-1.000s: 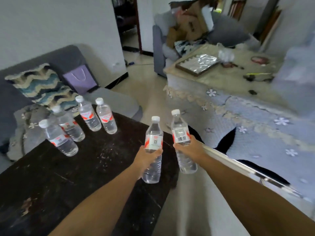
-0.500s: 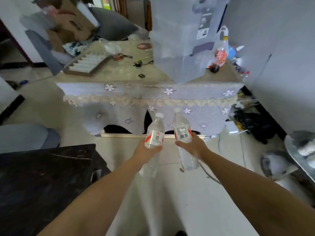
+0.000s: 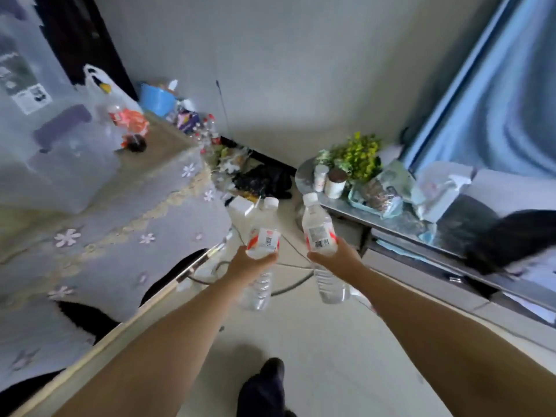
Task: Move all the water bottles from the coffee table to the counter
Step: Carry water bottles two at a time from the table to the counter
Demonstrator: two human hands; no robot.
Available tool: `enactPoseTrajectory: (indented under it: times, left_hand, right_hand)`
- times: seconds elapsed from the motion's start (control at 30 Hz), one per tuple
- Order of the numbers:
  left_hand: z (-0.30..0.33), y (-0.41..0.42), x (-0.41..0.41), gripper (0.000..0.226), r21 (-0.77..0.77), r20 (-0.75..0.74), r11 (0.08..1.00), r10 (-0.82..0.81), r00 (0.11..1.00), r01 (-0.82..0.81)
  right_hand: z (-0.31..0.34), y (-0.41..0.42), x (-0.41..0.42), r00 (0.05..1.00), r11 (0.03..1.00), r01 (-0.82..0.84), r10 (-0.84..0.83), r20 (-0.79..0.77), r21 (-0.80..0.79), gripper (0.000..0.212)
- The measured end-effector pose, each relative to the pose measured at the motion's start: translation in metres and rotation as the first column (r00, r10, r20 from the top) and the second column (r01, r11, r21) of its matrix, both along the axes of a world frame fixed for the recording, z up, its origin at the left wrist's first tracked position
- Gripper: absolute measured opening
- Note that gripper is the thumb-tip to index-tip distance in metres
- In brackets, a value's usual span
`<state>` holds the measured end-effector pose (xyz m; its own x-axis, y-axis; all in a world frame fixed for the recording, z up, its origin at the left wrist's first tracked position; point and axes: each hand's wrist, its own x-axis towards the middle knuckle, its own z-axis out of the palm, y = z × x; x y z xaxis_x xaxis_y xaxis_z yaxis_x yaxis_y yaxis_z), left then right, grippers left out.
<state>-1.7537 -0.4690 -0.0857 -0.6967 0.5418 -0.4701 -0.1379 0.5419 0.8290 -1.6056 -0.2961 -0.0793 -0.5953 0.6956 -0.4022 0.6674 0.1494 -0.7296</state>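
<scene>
Head view has swung round in the last second: the dark coffee table with its four remaining bottles, which filled the left of the picture then, is gone from sight, and the cloth-covered table [image 3: 99, 224] with the flower pattern, straight ahead half a second ago, now slides past on the left. A steel counter [image 3: 400, 224] has come into view on the right, under a blue curtain [image 3: 496, 94], its top already crowded with a potted plant [image 3: 355, 158], a small cup [image 3: 334, 183] and some plastic bags [image 3: 436, 188]. Judging by this, the person has turned away from the pick-up spot and is walking the load toward that counter, so this trip is in its carrying stretch and nothing has been set down yet. The left hand [image 3: 249, 263] is clenched around the middle of the left bottle [image 3: 263, 236], and the right hand [image 3: 337, 260] grips the right bottle [image 3: 319, 233] the same way; both bottles are held upright in the air over the pale floor, near each other but apart, caps on. Free room on the counter looks scarce near the plant, so a bare patch will need finding.
</scene>
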Motion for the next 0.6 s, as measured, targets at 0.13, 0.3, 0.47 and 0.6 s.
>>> enactPoseTrajectory:
  times: [0.13,0.3,0.47,0.6]
  left_hand:
    - [0.003,0.083,0.013,0.082,-0.007,0.017,0.968,-0.252,0.967,0.253]
    - [0.001,0.178,0.039,0.039,0.005,0.036,0.864,-0.503,0.864,0.503]
    - [-0.007,0.243,0.091,0.063,-0.01,0.052,0.756,-0.653,0.756,0.654]
    - [-0.014,0.274,0.161,0.063,0.032,0.081,0.63,-0.775,0.627,0.776]
  right_hand:
    - [-0.002,0.049,0.047,0.97,0.969,0.244,-0.244,0.005,0.027,0.079]
    - [0.0,0.084,0.107,0.853,0.853,0.522,-0.521,-0.033,0.015,0.078]
    - [-0.005,0.08,0.175,0.688,0.7,0.713,-0.711,-0.147,-0.046,0.071]
    - [-0.005,0.065,0.242,0.49,0.513,0.852,-0.851,-0.19,-0.099,0.058]
